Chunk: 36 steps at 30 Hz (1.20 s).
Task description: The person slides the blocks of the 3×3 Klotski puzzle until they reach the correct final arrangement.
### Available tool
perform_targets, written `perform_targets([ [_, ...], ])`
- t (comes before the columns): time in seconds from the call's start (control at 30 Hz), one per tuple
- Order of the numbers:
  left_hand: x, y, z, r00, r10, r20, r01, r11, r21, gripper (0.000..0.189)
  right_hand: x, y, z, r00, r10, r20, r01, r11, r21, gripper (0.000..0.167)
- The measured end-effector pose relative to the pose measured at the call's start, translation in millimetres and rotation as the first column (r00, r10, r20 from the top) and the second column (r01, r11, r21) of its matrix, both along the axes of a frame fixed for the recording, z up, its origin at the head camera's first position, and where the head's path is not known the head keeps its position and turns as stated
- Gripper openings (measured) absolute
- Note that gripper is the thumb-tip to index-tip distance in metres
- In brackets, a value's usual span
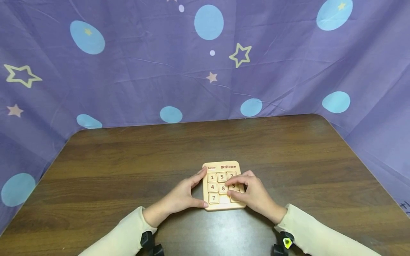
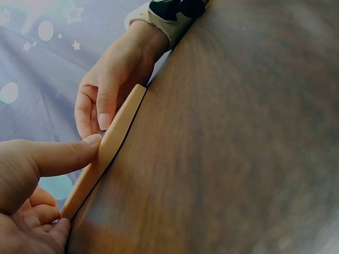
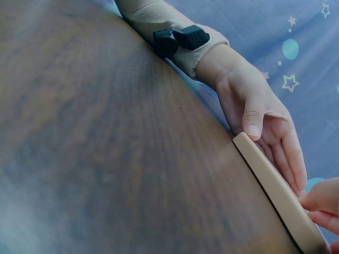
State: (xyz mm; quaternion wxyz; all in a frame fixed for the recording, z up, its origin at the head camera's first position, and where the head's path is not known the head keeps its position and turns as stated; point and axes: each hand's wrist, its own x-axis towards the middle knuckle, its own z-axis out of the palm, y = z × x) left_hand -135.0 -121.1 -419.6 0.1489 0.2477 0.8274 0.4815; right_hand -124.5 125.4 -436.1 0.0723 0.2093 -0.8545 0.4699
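Note:
A pale wooden number puzzle (image 1: 213,208) lies on the table, its square tiles printed with digits. My left hand (image 1: 182,195) grips its left side, thumb at the near corner and index finger at the far one. At the right, my right hand (image 1: 256,195) reaches over the board, thumb and index finger pinching at the right edge of the 8 tile (image 1: 223,188). That tile sits slightly lower than the 4 tile (image 1: 213,187). Below it is a gap without a tile. My right fingers partly cover the right column. In both wrist views the puzzle (image 2: 114,132) shows only its edge.
The brown wooden table (image 1: 134,153) extends around the puzzle on all sides. Behind it hangs a purple cloth (image 1: 144,71) with blue dots and stars. Each sleeved wrist wears a black camera (image 1: 147,240).

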Motion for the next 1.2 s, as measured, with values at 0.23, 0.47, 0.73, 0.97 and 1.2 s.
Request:
perform_targets([
  [0.23, -0.2, 0.1, 0.5, 1.000, 0.003, 0.001, -0.003, 1.000, -0.009, 0.098, -0.1, 0.0, -1.1, 1.000, 0.015, -0.004, -0.015, 1.000, -0.016, 0.024],
  [0.47, 0.0, 0.8, 2.4, 1.000, 0.003, 0.005, -0.003, 1.000, -0.001, 0.098, -0.5, 1.2, -1.8, 1.000, 0.027, 0.006, -0.027, 0.999, -0.024, 0.024],
  [0.73, 0.6, -0.3, 1.8, 1.000, 0.008, 0.014, -0.008, 1.000, 0.005, 0.098, 1.6, -0.6, 0.1, 0.999, 0.009, 0.043, -0.009, 1.000, -0.004, 0.024],
  [0.97, 0.4, -0.3, 0.5, 1.000, 0.004, -0.001, -0.004, 1.000, 0.009, 0.098, 4.7, -1.8, 2.2, 0.998, -0.007, 0.058, 0.007, 1.000, -0.006, 0.025],
  [1.2, 0.4, -0.2, 0.5, 1.000, 0.005, -0.006, -0.005, 1.000, 0.013, 0.098, 7.3, -1.8, 1.9, 0.999, -0.013, 0.045, 0.012, 1.000, 0.002, 0.028],
])
